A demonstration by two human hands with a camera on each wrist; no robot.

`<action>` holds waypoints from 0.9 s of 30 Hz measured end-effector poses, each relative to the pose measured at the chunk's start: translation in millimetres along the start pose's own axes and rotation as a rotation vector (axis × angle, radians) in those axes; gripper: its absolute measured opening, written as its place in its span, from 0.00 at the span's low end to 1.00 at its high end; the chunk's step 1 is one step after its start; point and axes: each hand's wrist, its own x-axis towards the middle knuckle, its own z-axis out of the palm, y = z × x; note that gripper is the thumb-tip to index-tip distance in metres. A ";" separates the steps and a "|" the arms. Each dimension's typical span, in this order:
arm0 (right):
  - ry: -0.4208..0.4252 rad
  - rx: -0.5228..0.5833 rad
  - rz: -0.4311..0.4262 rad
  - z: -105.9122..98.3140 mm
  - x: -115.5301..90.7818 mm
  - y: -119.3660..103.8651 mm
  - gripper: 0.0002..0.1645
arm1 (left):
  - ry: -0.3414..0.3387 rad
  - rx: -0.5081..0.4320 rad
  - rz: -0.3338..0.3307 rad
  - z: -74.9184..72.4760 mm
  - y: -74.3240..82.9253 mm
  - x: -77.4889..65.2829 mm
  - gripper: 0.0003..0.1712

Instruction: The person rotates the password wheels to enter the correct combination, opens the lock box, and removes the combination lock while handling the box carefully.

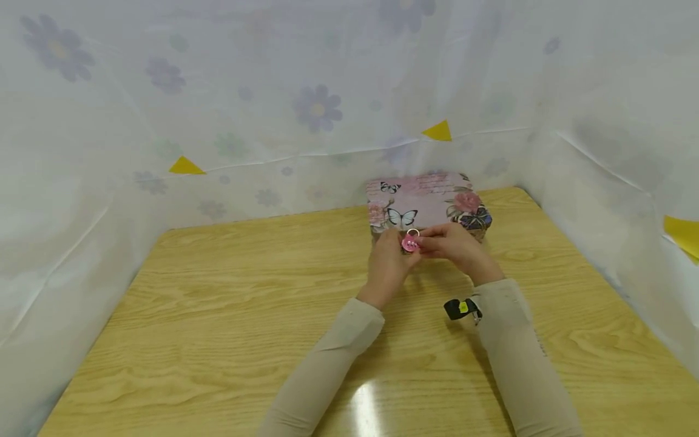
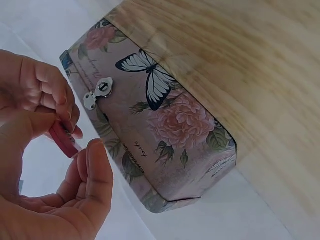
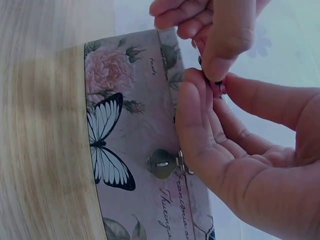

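Note:
In the head view a small pink padlock (image 1: 411, 243) with a metal shackle and a row of number dials is held up at the front of a flowered box (image 1: 420, 200). My left hand (image 1: 384, 264) pinches its body from the left. From the other side, the thumb and fingers of my right hand (image 1: 459, 249) pinch the padlock by its dials. The left wrist view shows the padlock's red-pink edge (image 2: 64, 140) between both hands. On the box front, a metal clasp (image 3: 162, 164) has no lock through it. Fingers mostly cover the padlock in the right wrist view.
The box, printed with butterflies and roses, stands on a wood-grain table (image 1: 246, 315) near its back edge. White flowered sheeting (image 1: 273, 91) hangs behind and on both sides, with yellow tape pieces (image 1: 438, 131). A black strap (image 1: 459, 308) sticks out by the right sleeve.

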 end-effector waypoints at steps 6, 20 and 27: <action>0.039 0.023 0.008 7.7 1.7 -1.3 0.23 | -0.058 -0.109 -0.068 -4.2 -4.3 1.8 0.18; 0.073 0.149 -0.001 20.1 3.1 -2.4 0.24 | -0.195 -0.507 -0.148 -21.6 -24.8 7.8 0.17; 0.123 0.300 -0.073 33.4 5.4 -4.2 0.23 | -0.209 -0.535 -0.146 -36.7 -32.0 8.1 0.18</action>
